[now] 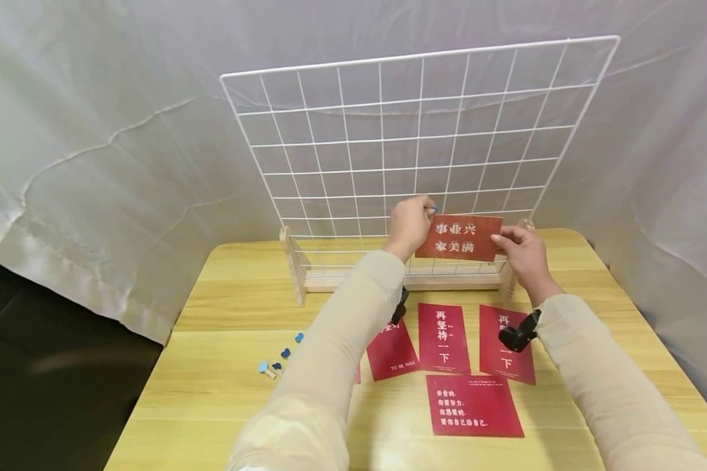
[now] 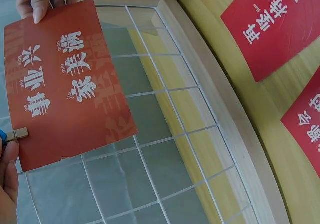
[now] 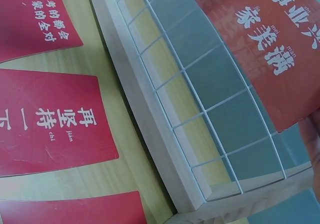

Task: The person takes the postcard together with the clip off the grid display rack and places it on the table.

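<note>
An orange-red card [image 1: 458,238] with white Chinese characters is held up in front of the white wire grid [image 1: 419,57], low on its right half. My left hand [image 1: 409,222] pinches a small wooden clothespin [image 2: 19,134] with a blue top at the card's upper left corner. In the left wrist view the clothespin's tip overlaps the card's edge; whether it also grips a wire cannot be told. At the opposite edge, my right hand [image 1: 523,255] holds the card between thumb and fingers.
The grid stands in a wooden base [image 1: 324,283] on the table [image 1: 235,288]. Several red cards, among them one card [image 1: 444,338] in the middle and another [image 1: 474,405] nearer, lie in front. Loose heart-topped clothespins [image 1: 264,367] lie to the left. White curtains [image 1: 124,131] surround the table.
</note>
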Demonstrator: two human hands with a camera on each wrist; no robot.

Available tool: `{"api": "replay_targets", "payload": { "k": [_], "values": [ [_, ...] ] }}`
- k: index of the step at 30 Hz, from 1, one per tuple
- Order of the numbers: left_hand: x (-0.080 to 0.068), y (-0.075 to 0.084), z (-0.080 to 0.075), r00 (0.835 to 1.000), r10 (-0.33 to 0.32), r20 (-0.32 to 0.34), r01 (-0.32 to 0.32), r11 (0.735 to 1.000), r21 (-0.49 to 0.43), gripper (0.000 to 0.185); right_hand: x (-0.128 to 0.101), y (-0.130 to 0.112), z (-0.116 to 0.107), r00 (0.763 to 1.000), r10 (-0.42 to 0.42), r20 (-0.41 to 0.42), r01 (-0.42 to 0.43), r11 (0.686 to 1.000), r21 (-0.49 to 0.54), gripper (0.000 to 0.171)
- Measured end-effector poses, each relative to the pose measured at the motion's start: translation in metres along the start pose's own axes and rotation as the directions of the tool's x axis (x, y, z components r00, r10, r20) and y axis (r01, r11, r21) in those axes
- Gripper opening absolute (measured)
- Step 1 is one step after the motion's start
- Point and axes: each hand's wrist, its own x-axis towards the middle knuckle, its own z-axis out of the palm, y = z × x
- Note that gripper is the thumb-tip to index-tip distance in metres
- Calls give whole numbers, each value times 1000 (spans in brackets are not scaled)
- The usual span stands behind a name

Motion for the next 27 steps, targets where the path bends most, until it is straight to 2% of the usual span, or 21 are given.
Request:
{"api": "replay_targets", "payload": {
  "k": [7,12,18,27],
  "values": [
    [-1,2,-1,1000,-10,8,11,998,-57,13,-1,0,1,1000,-20,21,19,997,69,13],
    [0,3,-3,1000,-18,3,18,994,-105,11,-2,-1,1,999,-31,37,30,998,47,14],
    [0,3,-4,999,-3,-50,-4,990,-138,9,-3,-2,1,999,-20,46,20,1000,11,12],
    [-2,1,-7,998,-33,-62,14,959,-284,9,-6,-2,2,997,-21,78,15,997,81,16]
  ]
}}
